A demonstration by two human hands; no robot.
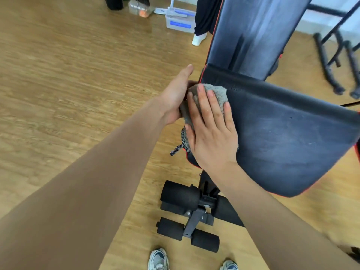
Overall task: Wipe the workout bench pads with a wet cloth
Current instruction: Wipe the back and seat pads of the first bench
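Note:
A black workout bench stands in front of me, its seat pad [292, 137] wide and edged in red, its back pad [257, 32] raised behind it. A fluffy grey cloth [216, 94] lies over the left edge of the seat pad. My right hand [212, 131] presses flat on the cloth, fingers spread. My left hand [175, 96] cups the cloth from the left side, at the pad's edge. The seat pad shows dull streaks across its surface.
Black foam leg rollers [181, 197] sit on the bench frame below the seat. My shoes [158, 260] are on the wooden floor. Another person's leg and white shoe [198, 38] stand beyond the bench, near a white plastic bin [180, 20]. A black metal rack [331, 61] is at the right.

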